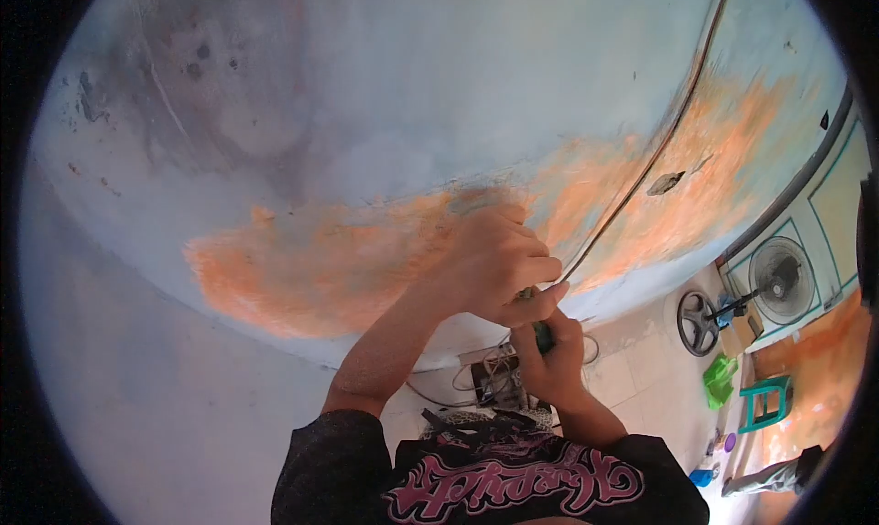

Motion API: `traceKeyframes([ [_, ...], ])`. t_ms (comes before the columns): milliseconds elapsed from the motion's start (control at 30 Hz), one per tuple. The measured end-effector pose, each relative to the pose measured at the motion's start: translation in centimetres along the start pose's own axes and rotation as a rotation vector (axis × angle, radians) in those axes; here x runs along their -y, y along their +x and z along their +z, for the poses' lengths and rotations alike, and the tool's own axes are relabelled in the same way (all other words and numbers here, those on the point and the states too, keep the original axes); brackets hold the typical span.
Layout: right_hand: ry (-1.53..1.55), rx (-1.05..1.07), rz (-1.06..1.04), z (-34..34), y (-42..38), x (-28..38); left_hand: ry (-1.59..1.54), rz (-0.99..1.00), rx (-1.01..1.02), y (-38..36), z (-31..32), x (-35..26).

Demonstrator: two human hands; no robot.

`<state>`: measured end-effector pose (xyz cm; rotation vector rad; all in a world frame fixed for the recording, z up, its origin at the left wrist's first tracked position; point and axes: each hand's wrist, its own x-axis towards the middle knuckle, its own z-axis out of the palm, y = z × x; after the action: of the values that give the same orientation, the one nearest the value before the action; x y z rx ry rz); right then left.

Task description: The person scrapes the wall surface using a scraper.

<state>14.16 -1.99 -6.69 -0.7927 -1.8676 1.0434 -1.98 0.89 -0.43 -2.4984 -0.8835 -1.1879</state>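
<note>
My left hand (502, 267) is closed in front of the wall, its fingers curled and a small bit of something greenish showing at the thumb side. Just below it, my right hand (557, 358) is wrapped round a dark green object (544, 337); I cannot tell what kind it is, as the fingers cover most of it. The two hands meet at the fingertips. Behind them is a pale blue wall (394, 95) with a broad rubbed orange patch (265, 278). A thin dark cable (641, 177) runs slantwise down the wall to beside my left fingers.
Below my hands, tangled cords (499, 378) lie by the foot of the wall. At the right are a standing fan (781, 281), a cardboard box (740, 331), a green plastic bag (721, 380) and a teal stool (765, 404). Another person's leg (769, 477) shows at the lower right.
</note>
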Motion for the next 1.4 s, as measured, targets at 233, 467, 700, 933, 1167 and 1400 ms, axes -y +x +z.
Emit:
traceKeyframes([
  [233,0.173,-0.069,-0.054,0.9,0.9,-3.1,0.159,-0.004,0.037,-0.1,0.7,0.5],
  [467,0.121,0.017,-0.168,2.8,1.3,-1.7,0.189,-0.038,-0.003,-1.5,-2.1,0.2],
  [700,0.044,0.104,-0.198,1.9,3.1,1.1,0.248,-0.040,0.045,-0.3,-4.6,-0.4],
  [933,0.022,0.062,-0.129,2.7,0.4,0.6,0.105,-0.039,-0.008,-2.6,-2.8,-0.3],
  [1167,-0.070,0.097,-0.139,1.7,-0.5,-0.2,0.138,-0.066,-0.100,-2.8,-1.4,-0.9],
  [1400,-0.028,0.074,-0.302,4.0,3.0,-0.4,0.251,-0.046,-0.091,-2.4,-4.4,-0.3],
])
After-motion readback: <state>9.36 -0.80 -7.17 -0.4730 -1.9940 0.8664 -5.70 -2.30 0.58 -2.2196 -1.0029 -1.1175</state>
